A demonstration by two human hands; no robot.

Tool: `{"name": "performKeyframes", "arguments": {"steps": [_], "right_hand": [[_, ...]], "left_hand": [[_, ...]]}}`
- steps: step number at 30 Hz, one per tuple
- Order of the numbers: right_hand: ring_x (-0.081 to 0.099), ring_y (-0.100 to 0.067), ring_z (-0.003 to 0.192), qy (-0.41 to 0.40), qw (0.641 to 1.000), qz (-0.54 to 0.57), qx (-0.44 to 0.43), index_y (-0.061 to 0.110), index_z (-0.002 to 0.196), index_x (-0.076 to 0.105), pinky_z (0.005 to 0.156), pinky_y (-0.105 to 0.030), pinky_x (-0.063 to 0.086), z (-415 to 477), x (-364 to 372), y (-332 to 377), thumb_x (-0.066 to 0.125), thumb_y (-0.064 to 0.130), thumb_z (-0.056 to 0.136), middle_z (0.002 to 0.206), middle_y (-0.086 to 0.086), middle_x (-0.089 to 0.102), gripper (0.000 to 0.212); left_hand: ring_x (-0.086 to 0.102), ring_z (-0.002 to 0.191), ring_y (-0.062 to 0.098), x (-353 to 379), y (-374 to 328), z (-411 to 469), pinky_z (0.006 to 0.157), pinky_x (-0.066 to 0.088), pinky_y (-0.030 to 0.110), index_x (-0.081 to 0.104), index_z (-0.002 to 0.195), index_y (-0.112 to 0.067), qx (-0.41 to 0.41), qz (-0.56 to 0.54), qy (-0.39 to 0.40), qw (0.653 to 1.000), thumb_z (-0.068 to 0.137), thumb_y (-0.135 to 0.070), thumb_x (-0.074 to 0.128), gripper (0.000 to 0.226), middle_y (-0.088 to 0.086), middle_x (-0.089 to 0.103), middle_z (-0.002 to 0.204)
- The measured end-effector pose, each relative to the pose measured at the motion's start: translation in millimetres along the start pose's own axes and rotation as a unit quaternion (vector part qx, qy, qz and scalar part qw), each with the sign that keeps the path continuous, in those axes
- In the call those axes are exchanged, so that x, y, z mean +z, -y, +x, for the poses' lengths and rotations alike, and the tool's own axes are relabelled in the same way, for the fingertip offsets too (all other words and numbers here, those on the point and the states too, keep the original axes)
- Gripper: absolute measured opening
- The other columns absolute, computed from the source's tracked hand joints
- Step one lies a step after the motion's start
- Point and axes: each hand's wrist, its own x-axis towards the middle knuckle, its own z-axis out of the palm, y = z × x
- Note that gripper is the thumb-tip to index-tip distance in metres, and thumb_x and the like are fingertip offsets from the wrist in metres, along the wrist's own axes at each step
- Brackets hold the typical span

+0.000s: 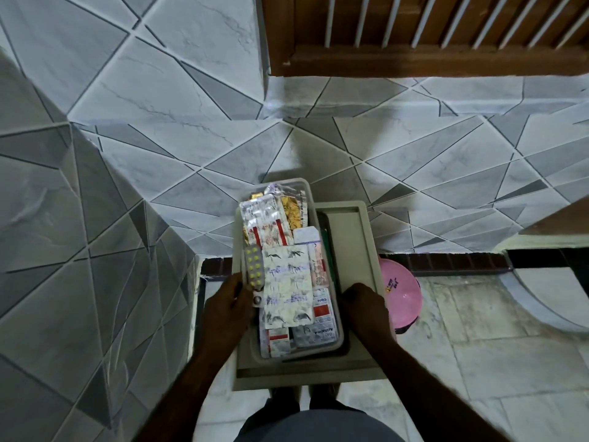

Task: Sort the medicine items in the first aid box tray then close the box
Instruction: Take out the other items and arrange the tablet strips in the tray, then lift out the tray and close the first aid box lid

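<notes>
Looking down through the head camera, I see the tray (pixel 284 181) in the middle of the frame, sitting skewed over the open beige box (pixel 348 244), whose bare inside shows to the right of it. My left hand (pixel 224 311) has its fingers curled on the tray's left rim, the thumb beside a yellow pill strip (pixel 254 266) that leans on that wall. My right hand (pixel 366 311) is curled over the tray's right rim, gripping it. A large white blister sheet (pixel 287 282) lies on top of the heap, with a red-and-white strip (pixel 267 224) and a gold foil strip (pixel 293 208) above it in the frame. A pink bowl (pixel 403 295) sits on the tiled floor (pixel 159 90) just right of the box
</notes>
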Motion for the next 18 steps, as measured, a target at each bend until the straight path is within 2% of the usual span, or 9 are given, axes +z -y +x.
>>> {"name": "performKeyframes", "arguments": {"steps": [2, 5, 7, 9, 12, 14, 18], "right_hand": [[0.058, -0.021, 0.090, -0.013, 1.000, 0.004, -0.001, 0.015, 0.111, 0.055, 0.072, -0.029, 0.043, -1.6, 4.4, 3.8, 0.062, 0.049, 0.088, 0.110, -0.006, 0.062, 0.042], [0.055, -0.031, 0.112, -0.033, 0.999, -0.011, -0.031, 0.016, 0.127, 0.043, 0.087, -0.041, 0.050, -4.7, 12.1, 11.1, 0.064, 0.060, 0.081, 0.124, -0.010, 0.053, 0.067], [0.052, -0.033, 0.117, -0.037, 0.998, -0.028, -0.045, 0.018, 0.136, 0.035, 0.090, -0.046, 0.051, -5.2, 13.7, 18.7, 0.064, 0.065, 0.077, 0.129, -0.011, 0.048, 0.081], [0.051, -0.032, 0.118, -0.040, 0.996, -0.048, -0.062, 0.020, 0.140, 0.029, 0.093, -0.048, 0.049, -4.6, 16.8, 25.3, 0.065, 0.068, 0.072, 0.130, -0.011, 0.047, 0.091], [0.046, -0.035, 0.123, -0.036, 0.993, -0.077, -0.079, 0.022, 0.145, 0.021, 0.100, -0.052, 0.041, -4.6, 28.1, 33.5, 0.057, 0.078, 0.067, 0.135, -0.011, 0.042, 0.103], [0.037, -0.039, 0.130, -0.034, 0.989, -0.113, -0.085, 0.021, 0.148, 0.016, 0.106, -0.054, 0.034, -4.0, 37.1, 38.4, 0.048, 0.085, 0.066, 0.143, -0.016, 0.033, 0.108], [0.010, -0.049, 0.142, -0.017, 0.985, -0.146, -0.088, 0.019, 0.153, 0.000, 0.114, -0.060, 0.015, -2.4, 53.3, 47.2, 0.042, 0.086, 0.071, 0.157, -0.028, 0.003, 0.114]], "left_hand": [[0.071, 0.082, 0.019, -10.3, -1.7, 1.9, 0.066, 0.059, 0.041, 0.061, 0.110, -0.025, 0.010, -0.007, -0.010, 1.000, 0.099, -0.022, 0.049, 0.016, -0.002, 0.071, 0.092], [0.070, 0.084, 0.015, -24.7, -1.2, 4.2, 0.069, 0.060, 0.042, 0.061, 0.108, -0.029, 0.017, -0.012, -0.017, 1.000, 0.099, -0.020, 0.049, 0.018, -0.005, 0.071, 0.094], [0.070, 0.085, 0.018, -32.4, 2.6, 5.6, 0.068, 0.060, 0.041, 0.063, 0.108, -0.027, 0.012, -0.029, -0.027, 0.999, 0.099, -0.017, 0.049, 0.020, -0.005, 0.071, 0.095], [0.070, 0.082, 0.017, -40.1, 8.0, 5.4, 0.062, 0.061, 0.035, 0.062, 0.114, -0.017, -0.002, -0.042, -0.035, 0.999, 0.099, -0.014, 0.048, 0.021, 0.000, 0.070, 0.096], [0.072, 0.078, 0.012, -53.0, 17.1, 0.7, 0.058, 0.059, 0.027, 0.063, 0.110, -0.018, -0.014, -0.061, -0.030, 0.998, 0.099, -0.011, 0.047, 0.020, 0.000, 0.073, 0.091], [0.073, 0.081, 0.013, -61.0, 22.0, -2.6, 0.059, 0.060, 0.028, 0.063, 0.106, -0.027, -0.012, -0.054, -0.028, 0.998, 0.099, -0.012, 0.047, 0.023, -0.005, 0.074, 0.091], [0.072, 0.087, 0.022, -71.5, 33.1, -8.3, 0.063, 0.061, 0.038, 0.062, 0.107, -0.029, -0.019, -0.037, -0.032, 0.999, 0.099, -0.015, 0.048, 0.021, 0.001, 0.072, 0.099]]}}
